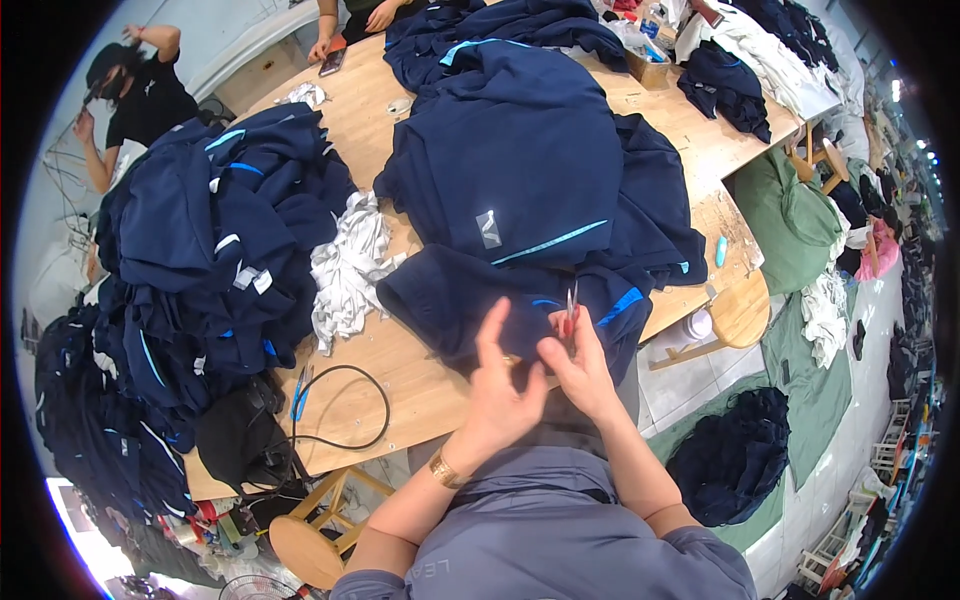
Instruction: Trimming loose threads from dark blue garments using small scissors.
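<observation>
Pinched in the right hand [580,365] was a small pair of red-handled snips [571,312], blades pointing up and away from the person, the grip closed tight around the handles. Just beside it, the left hand [500,395] had its fingers partly spread, the forefinger raised, while the thumb and lower fingers seemed to press a fold of the navy garment [520,190]; how firmly they held it could not be told. That garment lay spread over the middle of the wooden desk [400,375], its near hem under both hands and a pale blue stripe running across it. To the left stood a tall heap of navy clothes [220,240], and between the heap and the garment lay a bundle of white cloth scraps [345,265]. A black cable [350,405] looped on the desk near the left wrist, beside a black bag [235,435]. At the far end a cardboard box [650,70] sat on the desk, its contents too small to make out. A wooden stool [738,312] stood at the right edge, with a green sack [795,215] beyond it.
</observation>
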{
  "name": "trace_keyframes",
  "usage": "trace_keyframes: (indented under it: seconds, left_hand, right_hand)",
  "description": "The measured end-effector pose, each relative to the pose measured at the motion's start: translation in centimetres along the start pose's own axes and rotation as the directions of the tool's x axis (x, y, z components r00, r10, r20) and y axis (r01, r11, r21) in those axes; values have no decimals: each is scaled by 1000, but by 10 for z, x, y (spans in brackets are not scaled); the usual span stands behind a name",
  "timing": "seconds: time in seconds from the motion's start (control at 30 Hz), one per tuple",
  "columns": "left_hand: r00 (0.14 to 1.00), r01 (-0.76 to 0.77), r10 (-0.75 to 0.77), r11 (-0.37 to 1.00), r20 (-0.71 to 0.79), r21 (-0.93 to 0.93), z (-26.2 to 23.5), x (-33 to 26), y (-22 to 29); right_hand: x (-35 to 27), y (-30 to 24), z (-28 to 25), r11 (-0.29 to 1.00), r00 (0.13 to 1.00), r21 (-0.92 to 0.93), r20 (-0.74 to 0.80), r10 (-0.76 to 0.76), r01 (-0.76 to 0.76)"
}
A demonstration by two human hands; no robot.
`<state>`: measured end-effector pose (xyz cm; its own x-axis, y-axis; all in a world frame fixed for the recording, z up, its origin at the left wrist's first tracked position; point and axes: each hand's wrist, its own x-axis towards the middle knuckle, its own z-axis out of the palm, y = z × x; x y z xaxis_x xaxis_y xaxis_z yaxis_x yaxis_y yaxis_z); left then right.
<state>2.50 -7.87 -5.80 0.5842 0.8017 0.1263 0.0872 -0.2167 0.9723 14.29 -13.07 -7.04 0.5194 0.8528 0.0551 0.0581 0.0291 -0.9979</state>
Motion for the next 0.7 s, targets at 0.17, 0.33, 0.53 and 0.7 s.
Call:
trace_keyframes:
  seconds: [0.17,0.33,0.53,0.7]
  left_hand:
    - [966,4,26,994,258,-113,13,-24,-6]
    - [906,405,-299,819,301,-406,11,-36,-28]
    - [485,760,-624,-46,613,-648,-7,4,-41]
    - [555,674,-564,-126,612,-728,-21,10,-94]
  right_hand:
    - [5,14,-7,907,969,405,-154,192,-116]
    - [11,3,-32,842,964,539,-212,162,-23]
    - [8,-1,-27,890,980,454,-194,47,47]
    - [8,-9,-27,901,979,421,-204,-17,103]
